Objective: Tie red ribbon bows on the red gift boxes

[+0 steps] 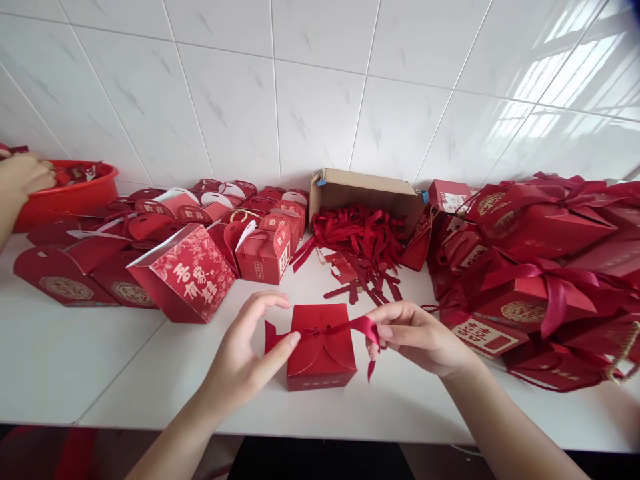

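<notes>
A small red gift box [320, 353] with folded flap top sits on the white table [75, 373] in front of me. A red ribbon [350, 327] is tied across its top. My right hand [415, 337] pinches the ribbon's right end, pulled out past the box's edge. My left hand [245, 353] is at the box's left side with its fingers apart; the thumb rests by the ribbon's left tail and the fingers arch above it without gripping.
Open red boxes [185, 273] crowd the back left. A cardboard carton [365, 193] spills red ribbons [360, 240] at centre. Ribbon-tied boxes [540, 267] are piled at right. Another person's hand [23, 177] reaches into a red basin [70, 197] far left. Tiled wall behind.
</notes>
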Tool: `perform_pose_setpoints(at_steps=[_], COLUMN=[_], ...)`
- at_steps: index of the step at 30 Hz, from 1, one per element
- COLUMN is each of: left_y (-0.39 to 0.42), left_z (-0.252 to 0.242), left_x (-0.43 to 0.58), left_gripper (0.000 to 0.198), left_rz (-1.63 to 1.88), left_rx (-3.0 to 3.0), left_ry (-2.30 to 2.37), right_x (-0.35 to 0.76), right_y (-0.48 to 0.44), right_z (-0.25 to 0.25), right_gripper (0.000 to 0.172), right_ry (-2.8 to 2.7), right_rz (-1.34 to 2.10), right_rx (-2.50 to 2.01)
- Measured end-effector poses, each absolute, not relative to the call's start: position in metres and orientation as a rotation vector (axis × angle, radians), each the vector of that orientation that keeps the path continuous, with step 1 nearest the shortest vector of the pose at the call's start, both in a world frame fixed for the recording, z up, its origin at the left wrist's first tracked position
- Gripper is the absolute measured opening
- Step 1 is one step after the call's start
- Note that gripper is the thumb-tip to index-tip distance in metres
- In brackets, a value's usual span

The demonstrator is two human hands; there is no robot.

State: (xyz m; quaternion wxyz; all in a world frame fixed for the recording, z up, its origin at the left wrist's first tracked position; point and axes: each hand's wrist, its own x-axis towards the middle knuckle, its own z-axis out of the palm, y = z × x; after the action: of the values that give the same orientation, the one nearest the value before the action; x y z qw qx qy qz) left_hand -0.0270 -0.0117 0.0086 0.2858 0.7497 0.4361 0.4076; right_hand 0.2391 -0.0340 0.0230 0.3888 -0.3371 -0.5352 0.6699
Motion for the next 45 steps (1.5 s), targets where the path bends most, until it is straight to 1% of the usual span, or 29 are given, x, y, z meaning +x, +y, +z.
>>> perform_pose_setpoints(at_steps=[2,4,7,9,11,14,17,20,21,24,27,30,35,39,41,43,45], left_y=[-0.013,-0.012,-0.006,-0.002,0.000,-0.001,-0.001,0.002,0.004,0.007,0.007,0.005,-0.004,-0.007,-0.005,0.001,0.009], left_z=[0.020,0.028,0.031,0.030,0.030,0.031,0.027,0.015,0.010,0.002,0.006,0.019,0.047,0.070,0.079,0.082,0.080], left_x=[-0.014,0.001,0.017,0.022,0.021,0.009,-0.011,-0.027,-0.030,-0.031,-0.032,-0.036,-0.037,-0.023,-0.013,-0.005,-0.001], left_gripper=[0.021,0.022,0.019,0.020,0.022,0.024,0.031,0.021,0.020,0.029,0.035,0.036,0.035,0.029,0.028,0.032,0.040], left_rz=[1.062,1.080,1.270,1.410,1.462,1.310,1.083,0.961,0.904,0.699,0.591,0.590,0.534,0.656,0.703,0.726,0.771], left_rx=[2.224,2.411,2.516,2.501,2.469,2.397,2.215,1.982,1.911,1.731,1.645,1.659,1.616,1.707,1.766,1.810,1.840], left_ry=[1.085,1.082,1.228,1.293,1.305,1.242,1.079,1.151,1.194,1.161,1.068,1.016,0.873,0.782,0.754,0.756,0.787], right_x=[0.230,0.221,0.212,0.208,0.203,0.193,0.183,0.178,0.178,0.176,0.173,0.167,0.158,0.159,0.160,0.161,0.161], right_y=[-0.034,-0.034,-0.034,-0.035,-0.034,-0.031,-0.029,-0.029,-0.030,-0.032,-0.033,-0.032,-0.030,-0.035,-0.037,-0.037,-0.036], right_z=[0.031,0.037,0.038,0.035,0.029,0.020,0.012,0.008,0.008,0.010,0.012,0.012,0.010,0.012,0.012,0.011,0.009], right_gripper=[0.021,0.020,0.025,0.028,0.028,0.019,0.021,0.020,0.021,0.023,0.023,0.021,0.010,0.016,0.015,0.015,0.023], right_ry=[-1.416,-1.437,-1.451,-1.545,-1.667,-1.768,-1.726,-1.696,-1.698,-1.691,-1.665,-1.650,-1.695,-1.904,-1.981,-1.962,-1.885], right_rz=[1.634,1.553,1.444,1.265,1.047,0.875,0.784,0.829,0.866,0.958,0.974,0.898,0.629,0.548,0.548,0.550,0.590], right_rx=[-0.863,-0.884,-0.961,-1.072,-1.147,-1.136,-1.099,-1.082,-1.073,-1.044,-1.086,-1.196,-1.333,-1.271,-1.214,-1.183,-1.179])
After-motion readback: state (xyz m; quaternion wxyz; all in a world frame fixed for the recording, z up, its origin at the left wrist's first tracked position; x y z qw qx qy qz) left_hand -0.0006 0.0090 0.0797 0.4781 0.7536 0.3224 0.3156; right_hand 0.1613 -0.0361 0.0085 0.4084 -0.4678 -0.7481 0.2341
